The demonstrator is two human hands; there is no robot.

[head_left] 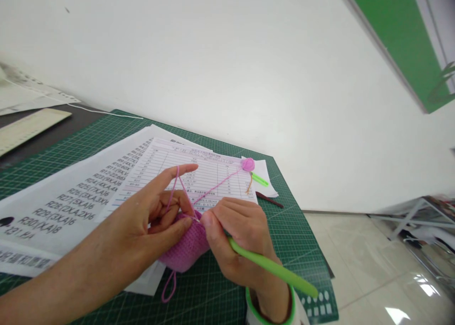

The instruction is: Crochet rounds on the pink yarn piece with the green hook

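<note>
Hands (152, 216), two, on one pink crochet piece (186, 246)

Yarn ball (248, 164) on chart (209, 173) atop cutting mat (295, 249).

craft room, perhaps: crochet (185, 245), cutting mat (287, 235)

Pink crochet piece (185, 244), lime-green crochet hook (273, 268) — and a green cutting mat (284, 230) with white grid lines.
</note>
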